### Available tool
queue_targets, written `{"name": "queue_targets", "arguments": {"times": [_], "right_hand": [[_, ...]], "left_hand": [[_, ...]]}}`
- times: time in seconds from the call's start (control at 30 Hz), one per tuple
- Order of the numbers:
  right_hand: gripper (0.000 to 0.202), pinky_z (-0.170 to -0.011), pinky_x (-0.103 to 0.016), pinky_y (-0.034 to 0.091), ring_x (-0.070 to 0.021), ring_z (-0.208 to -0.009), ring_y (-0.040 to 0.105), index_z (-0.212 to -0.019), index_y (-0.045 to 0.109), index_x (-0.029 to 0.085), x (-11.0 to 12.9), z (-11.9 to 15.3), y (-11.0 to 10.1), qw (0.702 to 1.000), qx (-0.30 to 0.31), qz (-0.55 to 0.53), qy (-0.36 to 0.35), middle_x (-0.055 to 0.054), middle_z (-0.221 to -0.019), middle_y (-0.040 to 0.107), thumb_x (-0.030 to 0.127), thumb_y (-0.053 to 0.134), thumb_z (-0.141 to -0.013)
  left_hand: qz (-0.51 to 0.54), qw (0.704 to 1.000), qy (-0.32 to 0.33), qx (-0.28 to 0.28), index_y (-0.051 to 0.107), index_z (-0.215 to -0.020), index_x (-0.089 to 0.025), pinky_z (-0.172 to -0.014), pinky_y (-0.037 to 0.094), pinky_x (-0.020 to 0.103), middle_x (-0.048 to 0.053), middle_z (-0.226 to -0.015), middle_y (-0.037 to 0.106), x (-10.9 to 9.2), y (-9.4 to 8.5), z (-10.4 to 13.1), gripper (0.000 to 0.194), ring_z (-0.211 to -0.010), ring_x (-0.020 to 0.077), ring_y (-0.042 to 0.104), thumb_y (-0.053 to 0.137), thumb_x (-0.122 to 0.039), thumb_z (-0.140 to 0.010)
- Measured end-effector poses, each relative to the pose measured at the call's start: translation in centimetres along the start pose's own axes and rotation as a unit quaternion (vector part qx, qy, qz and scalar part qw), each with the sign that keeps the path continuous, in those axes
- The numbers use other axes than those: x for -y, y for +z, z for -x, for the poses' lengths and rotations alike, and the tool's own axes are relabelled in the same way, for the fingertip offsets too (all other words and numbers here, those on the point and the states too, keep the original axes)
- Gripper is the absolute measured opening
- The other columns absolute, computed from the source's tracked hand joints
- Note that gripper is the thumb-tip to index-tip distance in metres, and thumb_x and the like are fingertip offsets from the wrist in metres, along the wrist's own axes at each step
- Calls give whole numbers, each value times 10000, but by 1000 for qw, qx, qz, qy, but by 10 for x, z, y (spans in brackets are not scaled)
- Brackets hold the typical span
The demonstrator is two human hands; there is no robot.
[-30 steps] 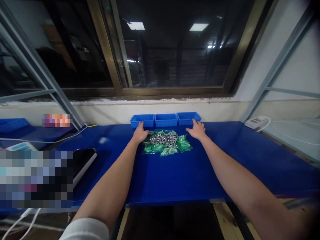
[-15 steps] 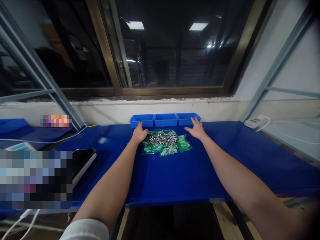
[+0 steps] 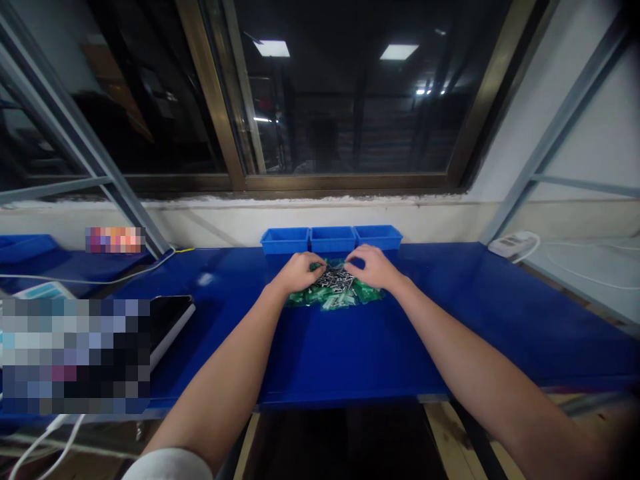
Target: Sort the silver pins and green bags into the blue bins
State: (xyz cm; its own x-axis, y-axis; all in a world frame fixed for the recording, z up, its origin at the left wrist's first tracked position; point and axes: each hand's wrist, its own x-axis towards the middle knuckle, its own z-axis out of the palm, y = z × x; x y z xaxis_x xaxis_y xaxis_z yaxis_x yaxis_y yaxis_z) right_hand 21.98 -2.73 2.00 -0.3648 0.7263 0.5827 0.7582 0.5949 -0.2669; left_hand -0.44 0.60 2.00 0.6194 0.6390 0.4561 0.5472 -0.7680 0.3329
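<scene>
A pile of metal screw-like pieces [image 3: 339, 281] lies on small green-tinted plastic packets [image 3: 340, 300] on the blue table. At the pile's left edge is my left hand [image 3: 301, 272], its fingers curved inward with a gap between thumb and fingertips. My right hand [image 3: 373, 265] curves over the pile's right back side, thumb and fingers slightly apart. Nothing can be seen held in either hand. Behind the pile stand three blue bins in a row: left [image 3: 285, 241], middle [image 3: 333, 241] and right [image 3: 379, 237].
A dark tablet-like device [image 3: 173, 320] lies at the left beside a pixelated area. A white power strip [image 3: 513, 244] is at the right back. Grey metal posts rise at both sides, a white cable runs along the left, and a window is behind.
Both hands have left the outer blue bins and moved inward and nearer, onto the sides of the metal pile. Their fingers are more curled.
</scene>
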Motion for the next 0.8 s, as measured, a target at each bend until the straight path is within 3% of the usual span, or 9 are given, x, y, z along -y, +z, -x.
{"name": "queue_targets", "arguments": {"times": [0.1,0.17,0.4,0.57,0.8], "right_hand": [[250,-833,-340,416,-193,-929,568,-968,653,214,15,3,4,993,87,-45,-64,-49,-966,661,346,525,-798],[283,-848,-338,413,-194,-961,564,-1037,632,228,17,4,8,986,139,-57,-71,-46,-1026,649,344,499,-816],[512,-892,-529,323,-347,-1195,374,-1123,567,249,5,7,22,978,201,19,59,-102,-1307,463,599,462,-764],[365,-819,-429,377,-274,-1037,468,-913,604,222,0,9,28,985,159,-2,61,-81,-1033,588,535,544,-735],[123,-712,-298,396,-172,-777,532,-774,573,189,-2,9,36,994,46,-78,66,-25,-798,602,269,602,-687]], "left_hand": [[32,999,17,9,686,-813,-199,-799,453,281,20,-871,681,-1,2,2,186,-836,165,611,515,-245,-758],[49,998,20,26,685,-808,-197,-769,457,272,20,-860,670,0,5,3,175,-810,159,607,526,-238,-747],[44,996,9,73,642,-978,-194,-823,434,307,58,-991,631,6,17,3,276,-906,191,582,550,-312,-746],[24,997,3,70,609,-990,-180,-843,412,344,77,-1016,617,6,22,3,362,-959,230,555,610,-391,-696],[41,998,-47,-3,543,-719,-173,-665,410,276,10,-762,574,9,29,2,75,-706,158,531,552,-208,-653]]}}
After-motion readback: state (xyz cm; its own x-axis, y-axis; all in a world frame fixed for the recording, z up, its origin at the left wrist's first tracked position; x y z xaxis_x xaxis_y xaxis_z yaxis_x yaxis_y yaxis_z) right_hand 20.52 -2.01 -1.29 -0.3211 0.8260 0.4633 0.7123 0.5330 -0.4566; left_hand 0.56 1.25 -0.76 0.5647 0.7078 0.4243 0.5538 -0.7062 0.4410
